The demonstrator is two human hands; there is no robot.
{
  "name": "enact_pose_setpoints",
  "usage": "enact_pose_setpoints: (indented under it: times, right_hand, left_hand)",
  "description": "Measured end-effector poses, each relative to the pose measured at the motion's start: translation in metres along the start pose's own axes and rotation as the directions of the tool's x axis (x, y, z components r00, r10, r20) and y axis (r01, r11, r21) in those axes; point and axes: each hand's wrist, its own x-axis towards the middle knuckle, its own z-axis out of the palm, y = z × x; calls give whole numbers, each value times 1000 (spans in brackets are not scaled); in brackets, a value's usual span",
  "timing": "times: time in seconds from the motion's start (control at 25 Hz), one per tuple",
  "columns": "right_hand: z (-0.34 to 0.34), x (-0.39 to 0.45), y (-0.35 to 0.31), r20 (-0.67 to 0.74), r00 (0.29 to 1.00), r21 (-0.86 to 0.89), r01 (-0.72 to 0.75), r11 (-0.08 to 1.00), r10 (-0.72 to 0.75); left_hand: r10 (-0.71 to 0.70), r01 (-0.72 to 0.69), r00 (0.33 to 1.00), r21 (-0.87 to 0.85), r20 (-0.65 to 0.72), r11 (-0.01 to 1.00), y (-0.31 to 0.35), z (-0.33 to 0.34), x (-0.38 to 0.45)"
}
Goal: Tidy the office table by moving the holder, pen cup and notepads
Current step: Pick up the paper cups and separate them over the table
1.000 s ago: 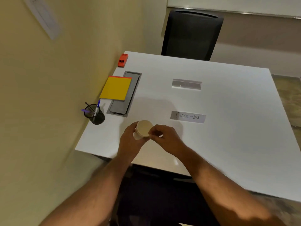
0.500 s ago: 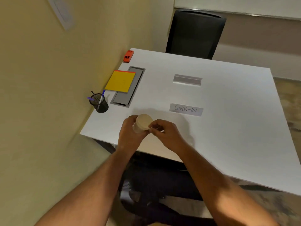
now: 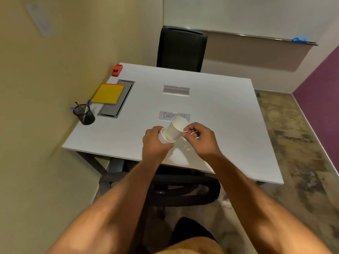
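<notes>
Now the two white paper cups had come apart, where half a second earlier they sat nested as one stack between the hands. The right hand (image 3: 200, 140) pinched the rim of the upper white paper cup (image 3: 175, 129), tilted with its mouth toward the far side, while the left hand (image 3: 156, 143) was closed around the lower white paper cup (image 3: 162, 138), of which only a sliver of rim and wall showed between the fingers. Both hands hung above the near edge of the white office table (image 3: 220, 125). The view had also shifted, so a purple wall and patterned floor on the right had come into sight. The lifted cup covered the end of the handwritten paper label (image 3: 167, 115), leaving only "CHEC" readable. The black mesh pen cup (image 3: 86, 116), holding a few pens, stood at the table's left edge beside the wall. The yellow notepad with an orange edge (image 3: 108, 94) lay partly over a grey recessed cable tray (image 3: 117, 99), hiding much of it. The clear plastic sign holder (image 3: 176, 90) lay flat near the table's middle, beyond the label. A small red object (image 3: 117, 70) sat at the far left corner, too small to identify. A black office chair (image 3: 181, 48) stood behind the table, its seat hidden.
</notes>
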Motion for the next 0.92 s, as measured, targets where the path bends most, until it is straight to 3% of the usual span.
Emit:
enact_pose_setpoints:
  times: [0.36, 0.68, 0.92]
  right_hand:
    - [-139, 20, 87, -128, 988, 98, -74, 992, 86]
    - [-250, 58, 158, 5, 999, 26, -42, 999, 42]
    - [-252, 105, 199, 111, 987, -116, -102, 988, 115]
  left_hand:
    - [-63, 59, 993, -46, -95, 997, 77, 139, -8]
    - [-285, 263, 936, -128, -206, 956, 127, 257, -36]
    - [-353, 310, 911, -211, -212, 927, 117, 291, -27]
